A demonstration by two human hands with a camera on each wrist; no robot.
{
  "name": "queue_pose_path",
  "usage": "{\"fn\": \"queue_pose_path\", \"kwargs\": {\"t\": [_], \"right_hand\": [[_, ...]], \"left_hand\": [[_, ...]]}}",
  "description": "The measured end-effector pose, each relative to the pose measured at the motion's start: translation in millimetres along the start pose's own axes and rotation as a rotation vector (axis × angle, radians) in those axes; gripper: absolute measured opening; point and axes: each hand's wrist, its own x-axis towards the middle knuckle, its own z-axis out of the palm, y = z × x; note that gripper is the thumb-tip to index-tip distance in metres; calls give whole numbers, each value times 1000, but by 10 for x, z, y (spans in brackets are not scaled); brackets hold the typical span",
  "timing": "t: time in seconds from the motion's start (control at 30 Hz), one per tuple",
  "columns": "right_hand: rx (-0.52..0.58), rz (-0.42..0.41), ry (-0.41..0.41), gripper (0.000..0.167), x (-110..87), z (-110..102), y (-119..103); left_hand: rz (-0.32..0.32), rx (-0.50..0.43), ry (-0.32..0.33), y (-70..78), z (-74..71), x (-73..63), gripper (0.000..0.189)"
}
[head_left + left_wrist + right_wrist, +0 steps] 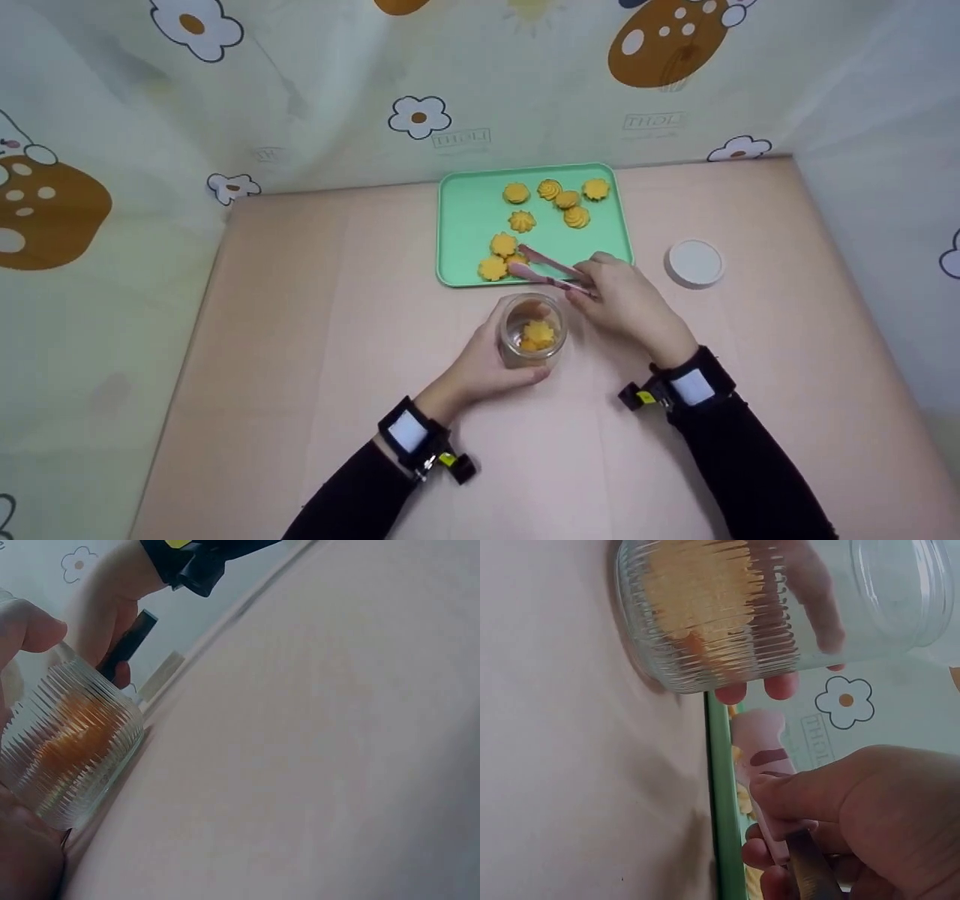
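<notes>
My left hand [487,360] grips a clear ribbed glass jar [509,351] from the side, its mouth facing up. Several yellow flower-shaped cookies [538,334] lie at the bottom of the jar, blurred by the ribs in the left wrist view. My right hand [630,304] holds pink tongs [551,281], thumb on one arm in the right wrist view. Over the front edge of a green tray [465,225], the parted tong tips reach a cluster of cookies [493,268]. Whether the tips touch a cookie I cannot tell.
Several more cookies [576,217] are spread over the tray's back half. A round white lid [694,264] lies right of the tray on the pinkish table [300,337]. Patterned cloth [330,90] hangs behind the table and at both sides.
</notes>
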Motion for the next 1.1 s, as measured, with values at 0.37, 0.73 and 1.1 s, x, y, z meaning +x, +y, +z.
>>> {"fn": "queue_pose_path", "kwargs": {"t": [0.37,0.73,1.1], "right_hand": [[7,102,87,23,-14,-124,135],[18,164,58,48,-27,-218,89],[-85,111,136,48,-46,109,-178]], "left_hand": [[6,7,2,-6,7,-2,92],[-1,8,10,11,3,-7,90],[8,39,5,-4,-4,8,91]]}}
